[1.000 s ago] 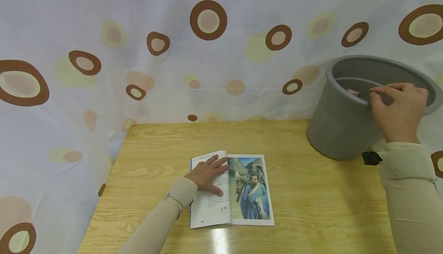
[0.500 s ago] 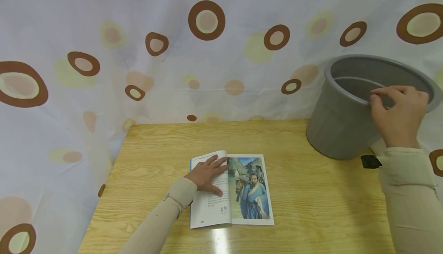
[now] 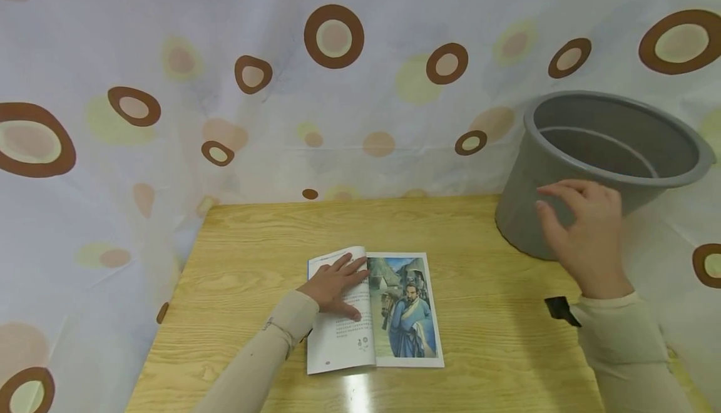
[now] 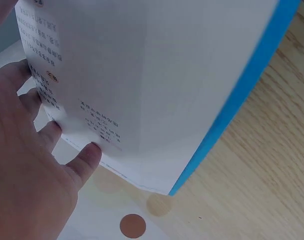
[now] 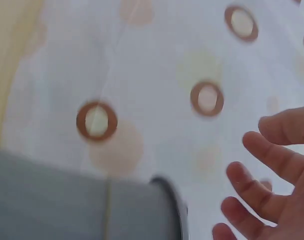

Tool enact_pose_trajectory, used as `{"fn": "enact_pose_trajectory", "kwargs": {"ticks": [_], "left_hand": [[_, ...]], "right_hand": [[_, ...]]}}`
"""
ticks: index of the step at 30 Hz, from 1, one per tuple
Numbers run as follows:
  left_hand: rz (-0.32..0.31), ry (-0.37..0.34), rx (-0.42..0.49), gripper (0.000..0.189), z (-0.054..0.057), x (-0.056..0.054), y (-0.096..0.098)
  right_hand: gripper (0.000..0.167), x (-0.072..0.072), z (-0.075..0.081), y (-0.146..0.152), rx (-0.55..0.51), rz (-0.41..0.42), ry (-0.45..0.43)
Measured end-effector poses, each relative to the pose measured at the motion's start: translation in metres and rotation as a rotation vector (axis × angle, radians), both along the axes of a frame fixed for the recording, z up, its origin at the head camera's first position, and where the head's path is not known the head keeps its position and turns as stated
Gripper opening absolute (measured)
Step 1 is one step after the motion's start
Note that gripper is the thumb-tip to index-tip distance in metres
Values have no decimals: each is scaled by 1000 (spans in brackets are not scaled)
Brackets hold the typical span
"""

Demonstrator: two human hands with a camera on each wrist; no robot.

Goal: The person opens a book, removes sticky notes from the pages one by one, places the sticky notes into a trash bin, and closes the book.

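Observation:
An open book (image 3: pixel 405 306) lies on the wooden table, its left page printed with text and its right page showing a painted figure in blue robes. My left hand (image 3: pixel 333 288) rests flat on the left page with fingers spread; the left wrist view shows the fingertips at the page's edge and the blue cover edge (image 4: pixel 236 100). My right hand (image 3: pixel 586 238) is in the air in front of the grey bin (image 3: pixel 541 194). Its fingers are loosely bent, thumb and forefinger apart, with nothing between them, as the right wrist view also shows.
The bin stands at the table's back right, its rim (image 3: pixel 619 178) facing up and its lower inside partly hidden. A white curtain (image 3: pixel 338 106) with brown and yellow rounds hangs behind and beside the table (image 3: pixel 248 238). A black strap end (image 3: pixel 560 310) sticks out at the right cuff.
My right hand has moved from over the bin's rim leftward and toward me, its fingers parting. A small pink piece seen past the rim earlier is out of sight. The left hand stays on the book.

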State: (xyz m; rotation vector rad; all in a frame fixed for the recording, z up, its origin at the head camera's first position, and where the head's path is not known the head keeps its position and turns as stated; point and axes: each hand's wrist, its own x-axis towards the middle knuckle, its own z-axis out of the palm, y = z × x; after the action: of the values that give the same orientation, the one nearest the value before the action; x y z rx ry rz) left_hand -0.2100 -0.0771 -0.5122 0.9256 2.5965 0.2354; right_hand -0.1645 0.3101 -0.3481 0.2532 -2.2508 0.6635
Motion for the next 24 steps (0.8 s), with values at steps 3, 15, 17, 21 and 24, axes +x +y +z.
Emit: {"fn": "enact_pose_trajectory", "kwargs": {"ticks": [3, 15, 17, 21, 24], "left_hand": [[4, -20, 0, 94, 3, 2, -2], [16, 69, 115, 57, 19, 17, 9], [33, 120, 179, 50, 24, 22, 11], [138, 203, 297, 48, 40, 39, 13], [296, 191, 446, 50, 53, 58, 12]], "right_hand": [[24, 19, -21, -37, 43, 123, -130], [36, 82, -129, -151, -116, 498, -780], [40, 85, -135, -159, -169, 532, -830], [47, 84, -141, -168, -264, 511, -917], [52, 80, -143, -170, -342, 468, -964]]}}
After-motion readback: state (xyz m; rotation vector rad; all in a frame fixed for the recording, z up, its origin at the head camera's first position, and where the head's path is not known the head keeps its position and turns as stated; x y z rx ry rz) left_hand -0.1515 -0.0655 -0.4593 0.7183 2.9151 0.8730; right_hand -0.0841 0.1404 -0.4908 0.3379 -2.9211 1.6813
